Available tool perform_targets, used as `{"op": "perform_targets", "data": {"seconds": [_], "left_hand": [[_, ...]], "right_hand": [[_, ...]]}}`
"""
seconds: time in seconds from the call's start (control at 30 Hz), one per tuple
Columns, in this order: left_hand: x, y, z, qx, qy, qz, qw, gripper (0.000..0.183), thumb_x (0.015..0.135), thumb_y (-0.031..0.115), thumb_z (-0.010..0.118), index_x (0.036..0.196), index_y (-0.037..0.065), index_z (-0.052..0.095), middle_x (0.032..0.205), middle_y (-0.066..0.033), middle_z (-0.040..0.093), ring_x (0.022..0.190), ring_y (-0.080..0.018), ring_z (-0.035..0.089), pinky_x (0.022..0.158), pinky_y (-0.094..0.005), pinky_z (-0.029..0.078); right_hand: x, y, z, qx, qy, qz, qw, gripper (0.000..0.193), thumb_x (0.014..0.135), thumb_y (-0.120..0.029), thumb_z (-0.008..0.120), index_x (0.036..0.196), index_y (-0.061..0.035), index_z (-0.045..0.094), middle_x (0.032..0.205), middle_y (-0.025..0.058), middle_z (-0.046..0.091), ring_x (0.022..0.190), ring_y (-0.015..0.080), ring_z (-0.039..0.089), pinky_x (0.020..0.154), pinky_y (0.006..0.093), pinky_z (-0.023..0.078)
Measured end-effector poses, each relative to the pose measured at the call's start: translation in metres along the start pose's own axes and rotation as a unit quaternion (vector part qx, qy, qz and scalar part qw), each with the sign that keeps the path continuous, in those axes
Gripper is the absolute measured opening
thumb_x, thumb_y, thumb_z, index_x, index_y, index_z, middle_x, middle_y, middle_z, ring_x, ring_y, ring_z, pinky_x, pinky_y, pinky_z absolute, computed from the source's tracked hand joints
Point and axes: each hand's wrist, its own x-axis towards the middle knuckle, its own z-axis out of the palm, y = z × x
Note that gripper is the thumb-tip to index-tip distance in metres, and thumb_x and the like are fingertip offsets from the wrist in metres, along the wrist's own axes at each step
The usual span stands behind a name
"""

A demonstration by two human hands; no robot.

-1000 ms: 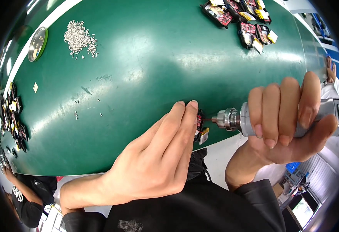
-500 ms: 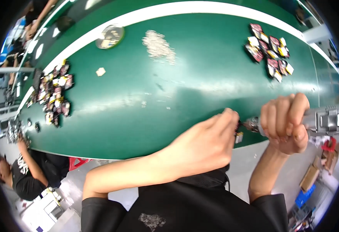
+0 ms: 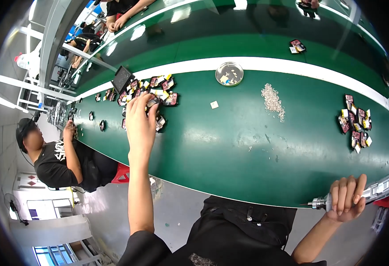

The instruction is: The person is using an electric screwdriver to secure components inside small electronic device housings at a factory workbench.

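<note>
My left hand reaches over the pile of small black-cased units on the left of the green bench. Its fingers and thumb close around one dark unit at the pile's edge, partly hidden by the fingers. The units show reddish faces with yellow and white tabs. At the lower right, my right hand is wrapped around a grey electric screwdriver. Its bit points left, close to the bench's near edge, touching no unit.
A heap of small screws lies right of centre, with a round metal dish behind it. A pale square piece lies nearby. More units form a group at right. A co-worker sits at left; a black tray leans by the pile.
My left hand has gone from beside the screwdriver tip to the left pile, now around a unit. The right hand keeps the screwdriver, its bit free. The view has swung left.
</note>
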Motion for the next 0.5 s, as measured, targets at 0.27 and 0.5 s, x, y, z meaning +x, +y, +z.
{"op": "perform_targets", "data": {"seconds": [0.27,0.5], "left_hand": [[-0.014,0.094,0.002,-0.115,-0.07,0.119,0.984,0.035,0.077,-0.002,0.068,0.111,0.002,0.06,0.118,-0.0144,0.056,0.109,-0.0338,0.054,0.092,-0.0416,0.043],[-0.023,0.157,0.015,-0.18,-0.115,0.273,0.938,0.026,0.069,-0.005,0.069,0.094,0.0,0.061,0.09,-0.0076,0.06,0.078,-0.0248,0.06,0.063,-0.0353,0.05]], "right_hand": [[-0.019,0.033,-0.007,0.052,0.075,0.06,0.994,0.025,0.09,-0.02,0.061,0.079,-0.0083,0.042,0.05,-0.0007,0.042,0.038,0.0097,0.041,0.043,0.0264,0.04],[-0.028,0.03,-0.011,0.066,0.08,0.059,0.993,0.023,0.091,-0.021,0.058,0.081,-0.0084,0.042,0.052,-0.0003,0.043,0.04,0.0109,0.043,0.045,0.0276,0.04]]}}
